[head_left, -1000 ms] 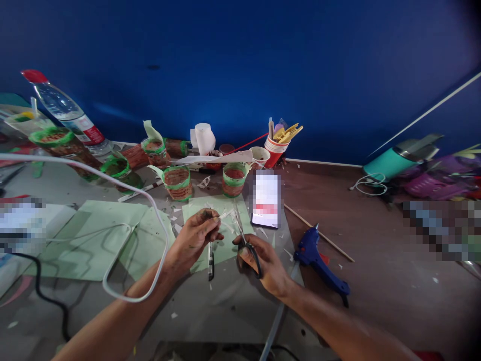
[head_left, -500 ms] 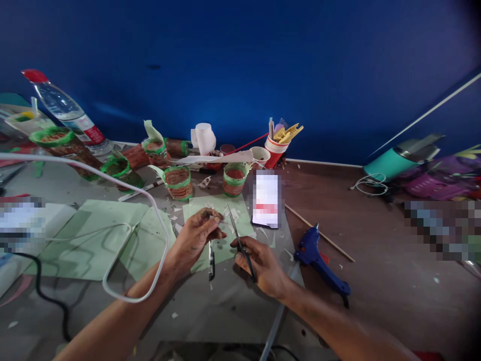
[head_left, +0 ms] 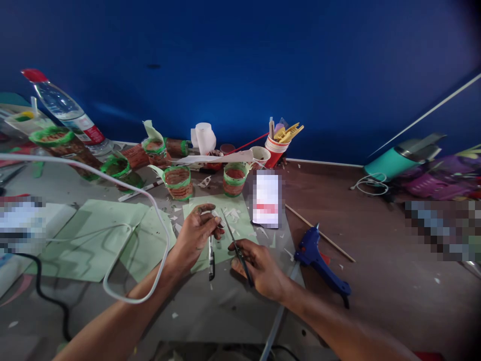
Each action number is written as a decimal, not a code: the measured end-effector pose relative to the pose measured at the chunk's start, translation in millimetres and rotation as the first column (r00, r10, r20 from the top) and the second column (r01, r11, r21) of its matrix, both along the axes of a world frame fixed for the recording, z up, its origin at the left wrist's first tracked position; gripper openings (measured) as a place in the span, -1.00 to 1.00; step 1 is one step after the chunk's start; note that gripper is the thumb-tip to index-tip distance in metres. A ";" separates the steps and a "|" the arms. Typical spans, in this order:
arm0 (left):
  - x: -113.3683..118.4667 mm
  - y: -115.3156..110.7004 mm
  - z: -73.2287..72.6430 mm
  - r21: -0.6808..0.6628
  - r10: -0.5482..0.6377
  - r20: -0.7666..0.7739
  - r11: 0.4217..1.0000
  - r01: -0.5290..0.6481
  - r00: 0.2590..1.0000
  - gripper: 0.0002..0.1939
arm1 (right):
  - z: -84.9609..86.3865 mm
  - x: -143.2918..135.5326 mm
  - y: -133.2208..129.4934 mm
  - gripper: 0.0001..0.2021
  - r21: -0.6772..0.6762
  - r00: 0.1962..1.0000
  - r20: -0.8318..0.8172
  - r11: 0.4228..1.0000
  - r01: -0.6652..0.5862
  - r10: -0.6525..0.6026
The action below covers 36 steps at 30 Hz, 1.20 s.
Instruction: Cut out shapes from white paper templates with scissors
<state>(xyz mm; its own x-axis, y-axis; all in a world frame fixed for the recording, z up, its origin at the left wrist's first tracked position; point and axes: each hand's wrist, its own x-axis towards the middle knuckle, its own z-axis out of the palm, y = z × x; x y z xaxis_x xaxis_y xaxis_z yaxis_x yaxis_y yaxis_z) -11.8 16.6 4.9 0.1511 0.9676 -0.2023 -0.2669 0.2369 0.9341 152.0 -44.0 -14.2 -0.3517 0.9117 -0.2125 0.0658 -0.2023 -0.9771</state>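
Observation:
My left hand [head_left: 201, 230] pinches something small and pale that I cannot make out, above a light green sheet [head_left: 225, 248]. Just to its right, my right hand [head_left: 255, 265] is closed on dark scissors [head_left: 240, 256], whose thin blades point up and left toward the left fingertips. White paper scraps [head_left: 233, 215] are scattered over the sheet. Between the hands a black and clear pen [head_left: 211, 260] lies on the table. Behind them stand two brown cups with green rims, one on the left [head_left: 178, 184] and one on the right [head_left: 234, 181].
A lit phone [head_left: 266, 198] lies beyond my right hand. On the right are a blue glue gun [head_left: 315, 255] and a wooden stick [head_left: 323, 234]. A white cable [head_left: 162, 235] loops over my left forearm. A bottle [head_left: 71, 113] leans at the back left.
The scissors and my right hand have shifted slightly left, bringing the blade tips nearer my left fingers. My left fingers have changed their pose a little.

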 end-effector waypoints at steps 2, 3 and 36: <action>0.6 0.1 -1.5 0.023 0.016 -0.030 1.000 -0.016 0.999 -0.60 | 1.0 -0.4 0.0 -0.73 -0.006 1.000 -0.005 1.000 -0.006 0.006; 0.9 0.0 -2.2 0.033 0.023 -0.039 0.999 -0.022 0.999 -0.62 | 1.0 -0.5 -0.1 -0.73 -0.009 1.000 -0.008 1.000 -0.010 0.010; 6.4 -2.5 -0.2 0.047 0.043 -0.035 0.998 -0.041 0.998 -0.68 | 11.1 -2.3 2.1 -0.65 -0.060 0.996 -0.077 0.997 -0.043 0.038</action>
<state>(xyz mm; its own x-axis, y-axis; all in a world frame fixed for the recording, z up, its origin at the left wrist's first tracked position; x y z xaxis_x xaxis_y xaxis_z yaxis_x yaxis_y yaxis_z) -5.4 14.0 4.7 0.1038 0.9813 -0.1621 -0.2418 0.1830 0.9529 149.8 -41.9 -3.1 -0.4052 0.8824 -0.2390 0.0012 -0.2609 -0.9654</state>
